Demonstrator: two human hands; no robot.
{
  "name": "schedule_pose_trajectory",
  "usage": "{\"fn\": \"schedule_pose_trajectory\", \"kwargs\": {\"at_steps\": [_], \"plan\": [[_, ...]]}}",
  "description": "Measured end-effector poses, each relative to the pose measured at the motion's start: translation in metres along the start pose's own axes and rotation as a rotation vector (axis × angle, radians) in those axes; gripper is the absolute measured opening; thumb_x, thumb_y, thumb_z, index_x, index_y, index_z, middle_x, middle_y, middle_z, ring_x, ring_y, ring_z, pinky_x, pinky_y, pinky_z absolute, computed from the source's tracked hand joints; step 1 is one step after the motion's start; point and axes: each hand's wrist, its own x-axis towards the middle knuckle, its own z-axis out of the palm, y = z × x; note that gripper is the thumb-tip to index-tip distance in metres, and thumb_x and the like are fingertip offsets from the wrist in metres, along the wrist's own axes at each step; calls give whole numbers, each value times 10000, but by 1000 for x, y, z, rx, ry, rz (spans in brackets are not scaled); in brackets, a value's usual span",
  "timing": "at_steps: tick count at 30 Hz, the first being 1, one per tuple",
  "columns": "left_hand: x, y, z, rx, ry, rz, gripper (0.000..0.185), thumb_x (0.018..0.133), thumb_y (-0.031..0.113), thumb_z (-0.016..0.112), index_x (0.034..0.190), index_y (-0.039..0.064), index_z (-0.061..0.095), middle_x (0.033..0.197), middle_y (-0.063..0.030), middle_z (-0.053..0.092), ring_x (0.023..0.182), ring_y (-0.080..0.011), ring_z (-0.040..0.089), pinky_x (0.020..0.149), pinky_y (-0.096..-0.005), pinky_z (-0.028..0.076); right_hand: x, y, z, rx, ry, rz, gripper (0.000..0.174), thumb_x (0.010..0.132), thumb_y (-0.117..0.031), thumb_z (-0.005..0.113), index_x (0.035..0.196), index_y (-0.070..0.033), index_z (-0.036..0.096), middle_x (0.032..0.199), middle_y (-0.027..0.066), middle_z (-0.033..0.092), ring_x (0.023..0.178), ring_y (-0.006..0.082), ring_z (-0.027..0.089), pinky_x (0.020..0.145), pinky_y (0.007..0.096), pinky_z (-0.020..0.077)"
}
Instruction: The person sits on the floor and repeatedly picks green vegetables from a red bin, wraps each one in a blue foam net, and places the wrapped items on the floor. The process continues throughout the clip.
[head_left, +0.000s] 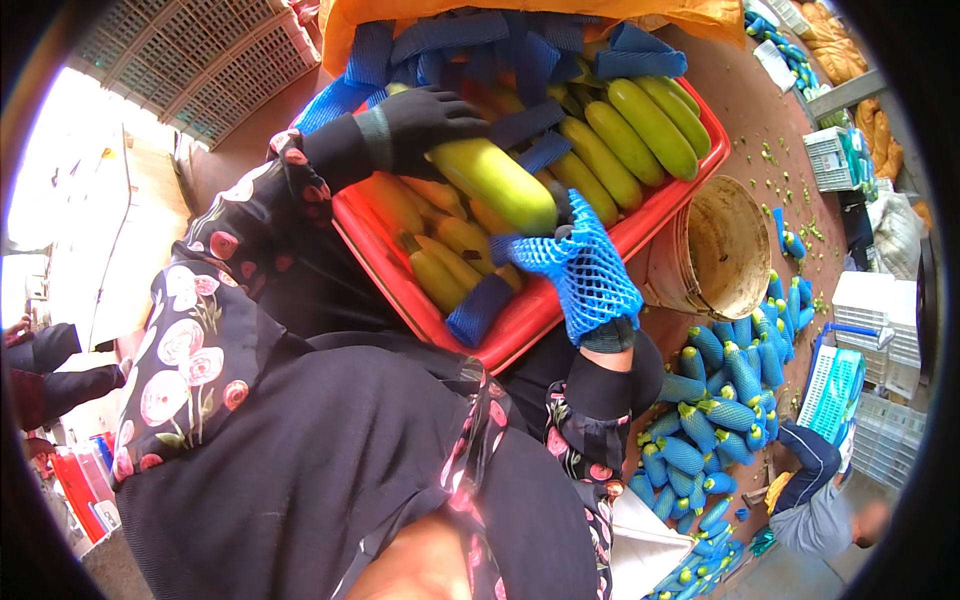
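Note:
My left hand, in a black glove, lies over the stem end of a green zucchini and grips it. A blue foam mesh sleeve is stretched over my right hand, also in a dark glove, with its fingertips at the zucchini's other end. Both are above a red plastic crate holding several more zucchini. Loose blue mesh sleeves are heaped at the crate's far side, and one sleeve lies at the near corner. The mesh covers most of my right fingers.
Right of the crate stands a dirty bucket. Beyond it, sleeved zucchini are piled on the floor. A person is at the lower right near stacked plastic crates. A large slatted crate stands upper left; an orange cloth lies ahead.

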Motion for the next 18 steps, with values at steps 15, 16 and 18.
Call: {"fn": "schedule_pose_trajectory", "kwargs": {"at_steps": [15, 16, 18], "plan": [[52, 144, 31, -652, 821, -74, 181, 797, 159, 711, 934, 85, 620, 794, -109, 628, 689, -280, 628, 631, -363, 515, 11, -22, 1, -341, -55, -219, 376, 725, -136, 637, 1070, 7, 598, 1054, 203, 615, 1019, 353, 566, 875, 407, 465], [59, 128, 37, -846, 914, -165, 171, 796, 168, 717, 908, 75, 627, 759, -116, 625, 664, -270, 626, 613, -346, 510, 4, -21, 1, -395, -88, -326, 374, 737, -151, 635, 1080, -7, 602, 1096, 206, 602, 1032, 354, 563, 891, 413, 462], [71, 94, 55, -808, 936, -311, 162, 806, 178, 718, 886, 63, 636, 711, -107, 627, 640, -244, 626, 610, -323, 508, -12, -15, 3, -377, 57, -574, 360, 775, -200, 631, 1107, -61, 609, 1202, 218, 556, 1074, 357, 548, 939, 437, 446]]}}
